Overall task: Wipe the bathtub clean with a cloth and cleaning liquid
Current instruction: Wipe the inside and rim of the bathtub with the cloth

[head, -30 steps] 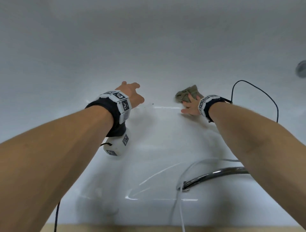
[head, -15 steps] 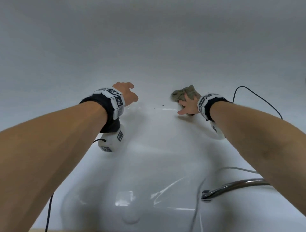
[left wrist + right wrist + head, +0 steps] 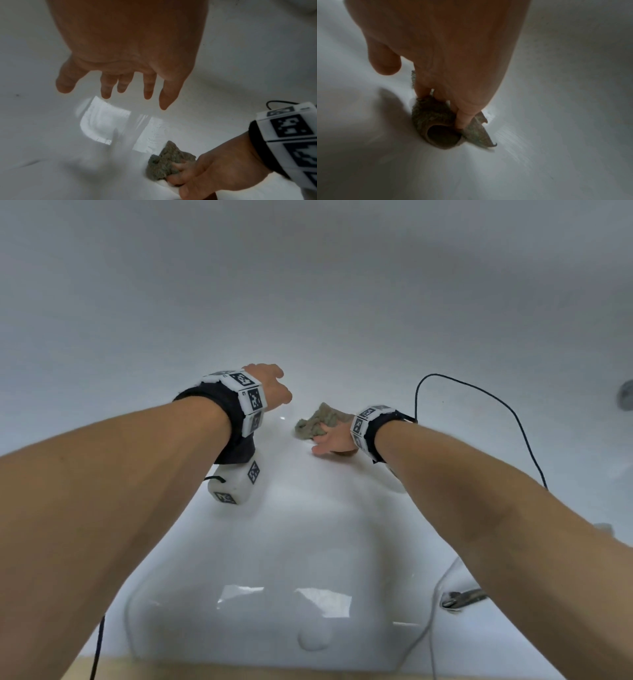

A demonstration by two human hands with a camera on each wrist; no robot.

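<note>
Right hand (image 3: 334,440) grasps a crumpled grey cloth (image 3: 320,422) against the white bathtub (image 3: 308,302) floor; left hand (image 3: 270,386) hovers beside it, grip released.

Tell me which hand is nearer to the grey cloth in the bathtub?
The right. The right hand presses on the grey cloth against the bathtub floor. The left hand hovers apart from it, fingers spread, holding nothing.

We note the right hand (image 3: 334,440) has drawn the cloth (image 3: 320,422) toward the left hand (image 3: 270,388); the gap between both hands is narrower than before.
</note>
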